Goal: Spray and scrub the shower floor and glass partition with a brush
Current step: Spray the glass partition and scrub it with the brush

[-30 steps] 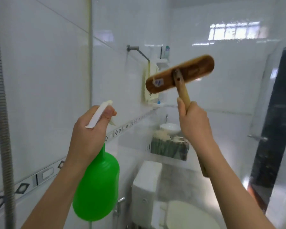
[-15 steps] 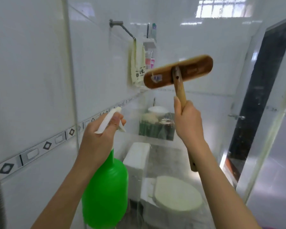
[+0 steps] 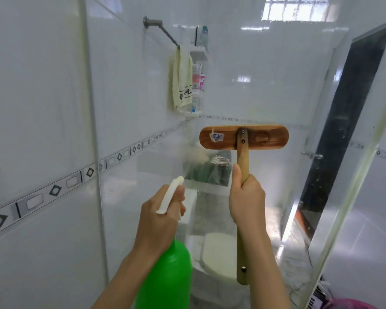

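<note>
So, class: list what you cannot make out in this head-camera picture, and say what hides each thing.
- Bristles: head view; the brush shows only its wooden back, which hides them.
- Base of the green spray bottle: cut off by the bottom edge. Its trigger is covered by the left hand.
- Labels on the shelf bottles: too small and blurred behind the glass partition.
- Pink object: cut off at the bottom right corner, unidentifiable.

We record bright, even daylight from the window (image 3: 296,8) at top right. We note pale glare across the glass partition (image 3: 265,90) and white tiles (image 3: 38,85), faint shadows, wide-angle bowing at the edges, overall softness.
</note>
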Tool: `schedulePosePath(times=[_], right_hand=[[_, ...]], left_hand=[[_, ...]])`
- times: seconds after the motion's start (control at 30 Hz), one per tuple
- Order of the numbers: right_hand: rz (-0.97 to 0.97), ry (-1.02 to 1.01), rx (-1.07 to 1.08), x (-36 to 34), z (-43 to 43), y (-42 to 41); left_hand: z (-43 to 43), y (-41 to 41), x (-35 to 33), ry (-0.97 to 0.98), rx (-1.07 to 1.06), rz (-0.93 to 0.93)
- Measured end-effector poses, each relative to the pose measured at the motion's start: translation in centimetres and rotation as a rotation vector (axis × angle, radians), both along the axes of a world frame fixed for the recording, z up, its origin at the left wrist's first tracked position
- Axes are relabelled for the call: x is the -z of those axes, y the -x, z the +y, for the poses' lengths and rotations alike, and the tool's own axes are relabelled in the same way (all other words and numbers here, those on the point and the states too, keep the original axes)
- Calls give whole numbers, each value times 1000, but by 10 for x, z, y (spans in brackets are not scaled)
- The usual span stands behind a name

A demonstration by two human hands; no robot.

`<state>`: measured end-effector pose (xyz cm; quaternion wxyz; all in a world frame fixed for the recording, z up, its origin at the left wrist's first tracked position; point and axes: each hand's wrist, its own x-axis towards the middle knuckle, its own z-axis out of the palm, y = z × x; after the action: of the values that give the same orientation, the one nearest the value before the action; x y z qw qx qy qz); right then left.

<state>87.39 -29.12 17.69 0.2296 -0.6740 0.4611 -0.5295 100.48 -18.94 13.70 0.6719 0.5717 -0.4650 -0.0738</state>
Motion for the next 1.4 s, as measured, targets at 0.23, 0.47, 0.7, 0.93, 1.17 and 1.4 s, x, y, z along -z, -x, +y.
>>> schedulePosePath(times=[0.23,0.47,0.7,0.93,1.17,1.4], right_hand=[[51,-31,60,4,-10,19],[28,-26,68,-10,-9,24],[26,-14,58,-3,-13,23],[56,84,9,-23,-14,0],[168,-59,-30,76,4,16],[242,97,-98,21,-6,-28]], left_hand=[[-13,14,13,-66,77,-87],[-21,23,24,-94,92,-46],[-21,20,26,-110,66,2],[-10,5,28,-117,-1,-4],[11,-6,21,-36,-39,97],[29,-21,25,-28,-85,124]])
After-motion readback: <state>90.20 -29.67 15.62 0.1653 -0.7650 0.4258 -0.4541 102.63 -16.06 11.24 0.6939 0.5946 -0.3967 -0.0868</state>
